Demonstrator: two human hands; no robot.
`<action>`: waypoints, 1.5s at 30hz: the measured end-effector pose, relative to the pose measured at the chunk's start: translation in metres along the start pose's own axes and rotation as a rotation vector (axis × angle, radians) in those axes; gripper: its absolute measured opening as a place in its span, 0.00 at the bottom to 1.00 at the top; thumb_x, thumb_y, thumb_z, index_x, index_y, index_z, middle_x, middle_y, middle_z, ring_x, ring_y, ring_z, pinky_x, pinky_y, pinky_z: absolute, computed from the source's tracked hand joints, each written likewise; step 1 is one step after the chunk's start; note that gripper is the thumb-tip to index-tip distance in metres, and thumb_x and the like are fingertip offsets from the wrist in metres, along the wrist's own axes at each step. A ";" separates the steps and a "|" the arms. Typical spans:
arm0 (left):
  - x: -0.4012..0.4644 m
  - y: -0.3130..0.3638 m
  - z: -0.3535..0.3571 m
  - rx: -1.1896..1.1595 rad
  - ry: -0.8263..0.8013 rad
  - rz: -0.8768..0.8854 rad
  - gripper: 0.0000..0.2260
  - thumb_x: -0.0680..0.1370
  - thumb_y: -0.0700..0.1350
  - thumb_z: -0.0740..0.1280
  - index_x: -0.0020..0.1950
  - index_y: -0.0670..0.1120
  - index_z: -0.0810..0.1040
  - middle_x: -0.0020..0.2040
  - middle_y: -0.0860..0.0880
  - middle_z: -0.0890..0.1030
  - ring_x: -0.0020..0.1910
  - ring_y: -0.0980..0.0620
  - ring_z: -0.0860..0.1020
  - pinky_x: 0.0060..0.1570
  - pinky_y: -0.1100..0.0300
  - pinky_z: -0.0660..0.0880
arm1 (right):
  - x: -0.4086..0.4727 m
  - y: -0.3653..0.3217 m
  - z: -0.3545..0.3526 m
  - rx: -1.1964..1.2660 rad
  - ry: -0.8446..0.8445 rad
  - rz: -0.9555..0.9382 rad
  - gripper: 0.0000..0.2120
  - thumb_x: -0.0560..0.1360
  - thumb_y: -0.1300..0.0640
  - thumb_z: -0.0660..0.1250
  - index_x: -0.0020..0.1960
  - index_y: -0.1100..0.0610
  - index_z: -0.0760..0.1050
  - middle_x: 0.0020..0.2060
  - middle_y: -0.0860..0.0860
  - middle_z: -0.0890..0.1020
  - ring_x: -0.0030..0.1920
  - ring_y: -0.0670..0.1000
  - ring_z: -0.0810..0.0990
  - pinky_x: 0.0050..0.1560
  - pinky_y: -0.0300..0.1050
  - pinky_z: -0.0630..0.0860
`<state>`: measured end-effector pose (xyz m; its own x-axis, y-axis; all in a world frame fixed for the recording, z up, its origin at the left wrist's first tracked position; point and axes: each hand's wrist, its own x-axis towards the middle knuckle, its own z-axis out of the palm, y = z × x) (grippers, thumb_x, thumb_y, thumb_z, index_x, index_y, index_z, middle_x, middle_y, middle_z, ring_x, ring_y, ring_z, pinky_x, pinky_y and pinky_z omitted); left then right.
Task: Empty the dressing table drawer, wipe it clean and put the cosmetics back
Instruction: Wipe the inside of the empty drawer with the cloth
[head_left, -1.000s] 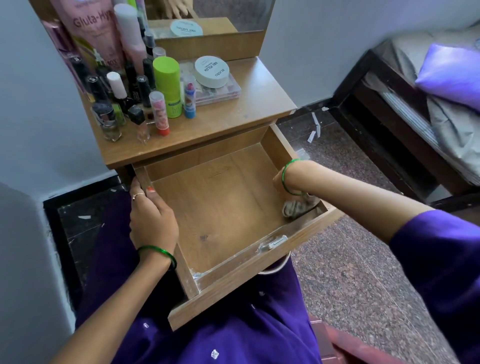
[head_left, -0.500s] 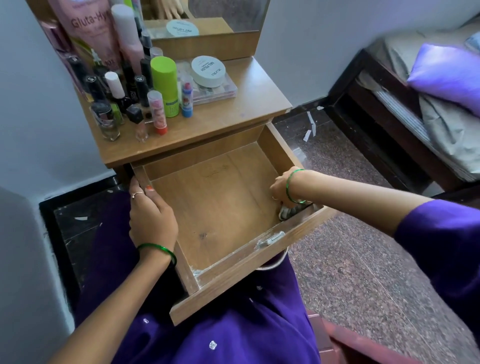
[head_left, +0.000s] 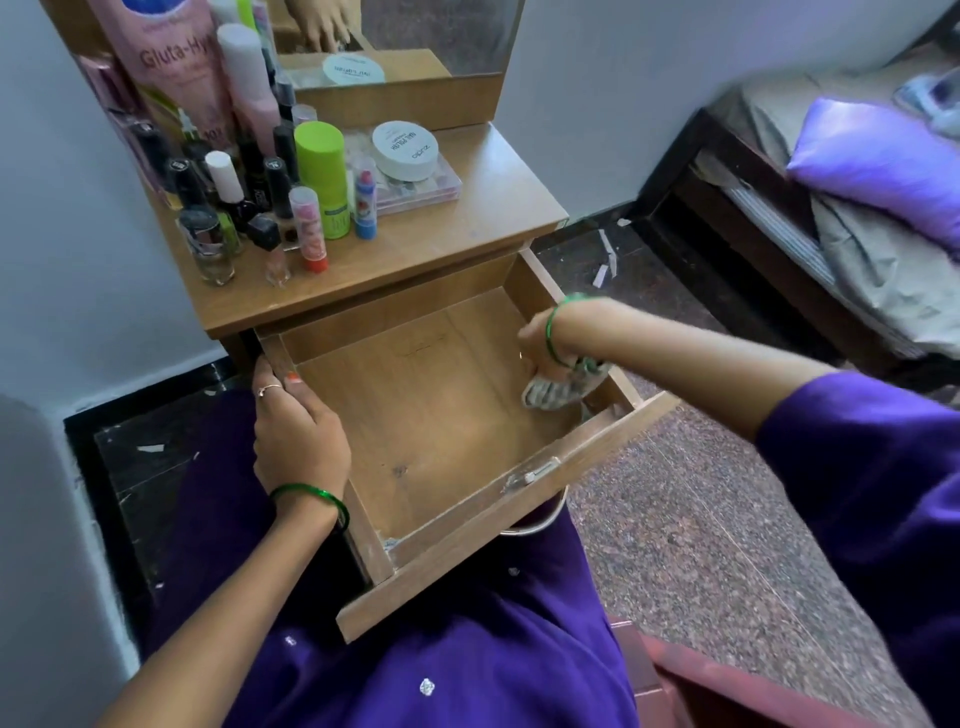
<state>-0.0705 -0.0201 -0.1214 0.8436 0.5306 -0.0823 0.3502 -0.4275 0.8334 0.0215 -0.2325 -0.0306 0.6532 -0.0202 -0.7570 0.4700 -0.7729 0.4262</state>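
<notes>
1 drawer (head_left: 415, 415), 1 cloth (head_left: 550, 392) in R hand (head_left: 545, 348); cosmetics (head_left: 291, 192) ~15.

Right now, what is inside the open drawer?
Only a crumpled cloth, gripped by the right hand near the drawer's right wall. The wood under the cloth is covered.

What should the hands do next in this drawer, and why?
Probably sweep the cloth leftward over the drawer's bare bottom. The right hand grips it by the right wall, a dark spot shows on the unwiped middle, the left hand steadies the left wall, and the cosmetics stand on top.
</notes>
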 end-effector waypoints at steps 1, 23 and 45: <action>-0.001 0.000 0.000 0.000 -0.001 0.002 0.19 0.83 0.45 0.50 0.74 0.43 0.60 0.62 0.40 0.76 0.56 0.42 0.78 0.44 0.53 0.72 | 0.002 -0.004 0.014 -0.002 -0.010 -0.009 0.27 0.74 0.61 0.66 0.71 0.52 0.65 0.64 0.54 0.74 0.58 0.57 0.77 0.52 0.47 0.76; -0.002 0.002 0.001 0.049 0.027 0.018 0.19 0.83 0.45 0.50 0.73 0.44 0.61 0.62 0.40 0.76 0.57 0.39 0.78 0.48 0.48 0.73 | -0.009 0.002 -0.011 0.038 0.126 0.094 0.16 0.79 0.61 0.58 0.65 0.63 0.71 0.62 0.59 0.75 0.63 0.59 0.74 0.58 0.49 0.70; 0.000 0.000 0.001 0.014 0.018 0.002 0.19 0.83 0.46 0.50 0.74 0.44 0.61 0.61 0.42 0.78 0.54 0.44 0.79 0.42 0.58 0.70 | 0.043 -0.020 0.014 0.628 0.713 0.244 0.20 0.74 0.59 0.61 0.65 0.54 0.67 0.57 0.56 0.77 0.58 0.60 0.76 0.49 0.52 0.73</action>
<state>-0.0703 -0.0212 -0.1224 0.8370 0.5426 -0.0706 0.3542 -0.4389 0.8258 0.0313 -0.2265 -0.0785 0.9930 0.0038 -0.1183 0.0078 -0.9994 0.0336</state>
